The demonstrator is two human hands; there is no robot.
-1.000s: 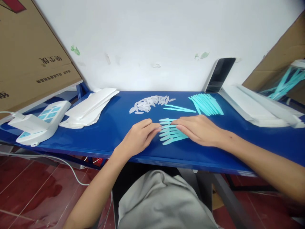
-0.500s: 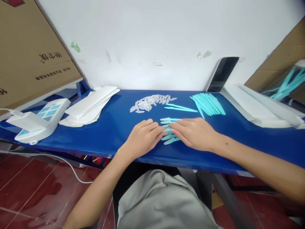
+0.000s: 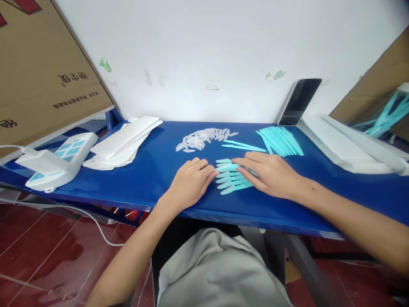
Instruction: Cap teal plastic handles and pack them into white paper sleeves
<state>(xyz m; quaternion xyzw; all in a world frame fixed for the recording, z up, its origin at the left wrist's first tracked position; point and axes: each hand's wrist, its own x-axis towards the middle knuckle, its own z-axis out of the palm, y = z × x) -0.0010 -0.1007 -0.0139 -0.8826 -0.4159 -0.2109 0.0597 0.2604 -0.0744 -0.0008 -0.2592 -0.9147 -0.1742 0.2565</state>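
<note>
Several turquoise eyebrow razors (image 3: 234,186) lie side by side in a row before me, their blade ends pointing left under pale covers. My right hand (image 3: 270,175) comes over the row from the right, thumb and fingers closed on one razor (image 3: 226,168) near the upper end. At that razor's left tip, my left hand (image 3: 193,182) pinches the pale cap with thumb and forefinger; its other fingers are curled. Behind the hands is a loose heap of small translucent caps (image 3: 200,138). Two separate razors (image 3: 243,147) lie right of the heap, near a stacked bunch of razors (image 3: 281,140).
On the blue table (image 3: 143,183) stand white paper sheets (image 3: 124,143) and a power strip (image 3: 75,147) with a charger (image 3: 43,162) at left. A phone (image 3: 300,102) leans on the wall at right, beside white packaging (image 3: 348,147). A cardboard box (image 3: 41,64) rises at far left.
My hands have shifted up the row from a razor near its middle to one nearer the top. More of the lower razors now shows. The view has tilted slightly.
</note>
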